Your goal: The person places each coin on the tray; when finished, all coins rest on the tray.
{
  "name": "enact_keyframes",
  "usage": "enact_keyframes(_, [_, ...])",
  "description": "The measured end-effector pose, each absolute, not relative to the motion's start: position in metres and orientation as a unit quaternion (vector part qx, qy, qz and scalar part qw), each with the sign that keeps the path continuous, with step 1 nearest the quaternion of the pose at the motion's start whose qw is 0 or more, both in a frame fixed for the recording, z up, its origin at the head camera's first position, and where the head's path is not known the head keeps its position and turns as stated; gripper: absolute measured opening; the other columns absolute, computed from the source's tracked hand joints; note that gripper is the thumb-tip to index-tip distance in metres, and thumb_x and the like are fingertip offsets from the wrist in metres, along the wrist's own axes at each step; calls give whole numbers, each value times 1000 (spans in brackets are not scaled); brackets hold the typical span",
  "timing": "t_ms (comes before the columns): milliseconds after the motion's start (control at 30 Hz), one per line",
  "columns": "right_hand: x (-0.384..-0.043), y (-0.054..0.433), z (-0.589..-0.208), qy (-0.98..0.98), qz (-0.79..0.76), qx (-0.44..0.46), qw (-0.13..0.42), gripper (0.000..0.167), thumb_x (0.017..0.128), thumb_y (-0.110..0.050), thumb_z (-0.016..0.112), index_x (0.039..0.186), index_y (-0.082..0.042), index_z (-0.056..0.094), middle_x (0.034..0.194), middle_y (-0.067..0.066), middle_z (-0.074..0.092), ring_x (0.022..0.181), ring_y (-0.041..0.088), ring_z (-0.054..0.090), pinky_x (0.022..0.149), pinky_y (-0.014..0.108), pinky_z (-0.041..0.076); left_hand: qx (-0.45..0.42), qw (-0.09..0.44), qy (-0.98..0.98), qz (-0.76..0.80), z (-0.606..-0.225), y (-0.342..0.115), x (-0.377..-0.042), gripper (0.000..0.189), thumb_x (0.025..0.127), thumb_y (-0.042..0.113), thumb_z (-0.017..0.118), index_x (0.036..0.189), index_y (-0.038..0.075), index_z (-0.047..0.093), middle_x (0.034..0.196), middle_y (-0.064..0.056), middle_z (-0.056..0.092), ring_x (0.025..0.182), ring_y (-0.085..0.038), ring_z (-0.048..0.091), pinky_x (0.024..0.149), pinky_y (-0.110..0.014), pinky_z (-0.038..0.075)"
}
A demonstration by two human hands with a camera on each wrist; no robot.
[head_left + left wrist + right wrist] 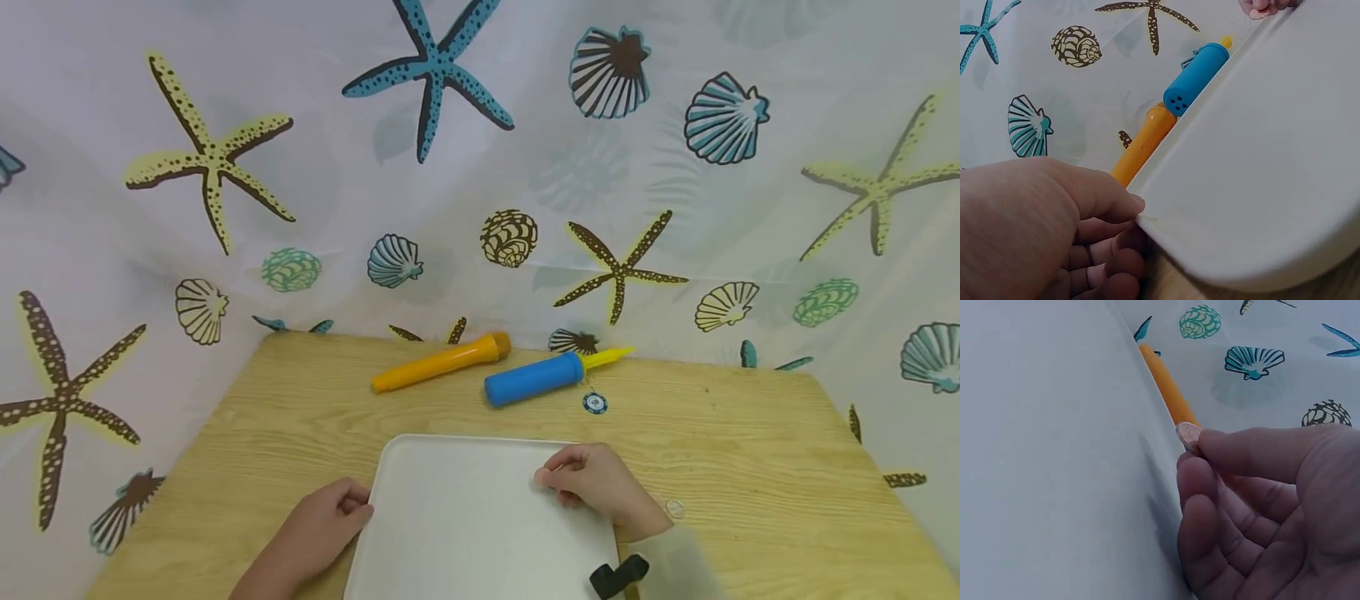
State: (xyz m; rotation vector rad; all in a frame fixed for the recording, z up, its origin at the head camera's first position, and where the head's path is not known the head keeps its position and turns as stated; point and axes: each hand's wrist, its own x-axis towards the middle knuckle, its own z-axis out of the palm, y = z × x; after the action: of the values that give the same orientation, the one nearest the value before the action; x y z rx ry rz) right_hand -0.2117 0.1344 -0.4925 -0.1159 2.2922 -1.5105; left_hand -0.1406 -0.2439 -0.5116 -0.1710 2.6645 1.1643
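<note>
Between the thumb and fingers of my right hand [596,487] I pinch a small copper-coloured coin [1189,435]. The hand hovers over the upper right part of a white rectangular tray [480,525], and the coin faces the tray's surface. At the tray's left side, my left hand [322,529] holds the rim, its thumb [1113,197] against the edge and the other fingers curled below. In the head view a clear or silvery coin [675,508] lies on the wooden table just right of my right wrist.
Behind the tray lie an orange toy microphone-shaped stick [442,364] and a blue hand pump [534,379] with a yellow nozzle. A blue-and-white poker chip [595,403] sits by the pump. A patterned cloth [480,183] hangs around the wooden table [750,450].
</note>
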Motion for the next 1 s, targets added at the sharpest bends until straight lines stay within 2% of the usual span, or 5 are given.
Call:
enact_keyframes(100, [-211, 129, -495, 835, -516, -53, 183, 25, 85, -31, 82, 94, -9, 76, 66, 2, 65, 58, 14, 58, 57, 29, 48, -57, 110, 910, 395, -511, -244, -142, 20, 98, 26, 64, 110, 12, 69, 91, 4, 65, 84, -13, 57, 76, -34, 47])
enact_keyframes(433, [-203, 121, -495, 863, -474, -62, 162, 18, 85, -27, 82, 89, -11, 76, 71, -1, 68, 60, 13, 59, 57, 29, 50, -61, 113, 910, 395, -513, -243, -141, 18, 99, 25, 63, 108, 11, 69, 88, 5, 65, 81, -12, 57, 76, -33, 47])
enact_keyframes(1000, [-201, 120, -498, 880, -445, -83, 143, 13, 88, -22, 79, 87, -10, 75, 67, -3, 63, 55, 10, 54, 53, 28, 46, -56, 106, 909, 400, -506, -240, -140, 17, 98, 22, 63, 107, 10, 70, 88, 4, 65, 80, -13, 56, 74, -33, 47])
